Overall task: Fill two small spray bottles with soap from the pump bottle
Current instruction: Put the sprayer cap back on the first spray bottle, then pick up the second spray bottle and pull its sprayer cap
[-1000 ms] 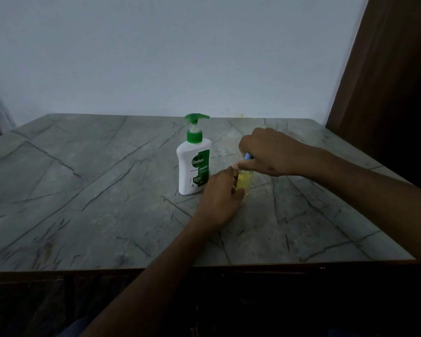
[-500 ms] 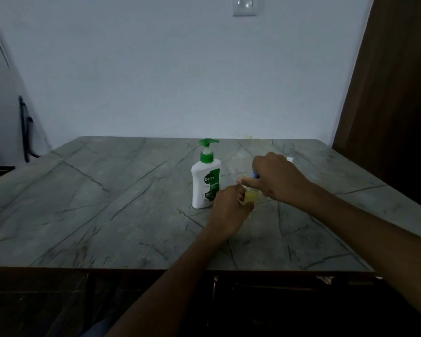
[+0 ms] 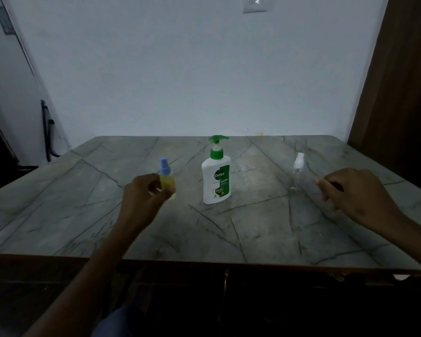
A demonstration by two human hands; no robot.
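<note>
A white pump bottle [image 3: 216,181] with a green pump head stands upright mid-table. To its left, my left hand [image 3: 141,203] grips a small spray bottle [image 3: 167,182] with a blue cap and yellow liquid inside; its base is at the tabletop. To the right of the pump bottle stands a clear, empty-looking spray bottle [image 3: 297,172] with a white cap. My right hand [image 3: 353,195] hovers just right of it, fingers loosely curled and holding nothing, with a small gap to the bottle.
The grey marble-pattern table [image 3: 58,203] has its front edge close to me. A white wall runs behind it, a brown wooden panel [image 3: 399,93] stands at the right, and a dark object [image 3: 46,132] leans at the far left.
My left hand carried the blue-capped bottle from the right of the pump bottle to its left. My right hand left the cap and moved right, beside the clear bottle. The view tilted up.
</note>
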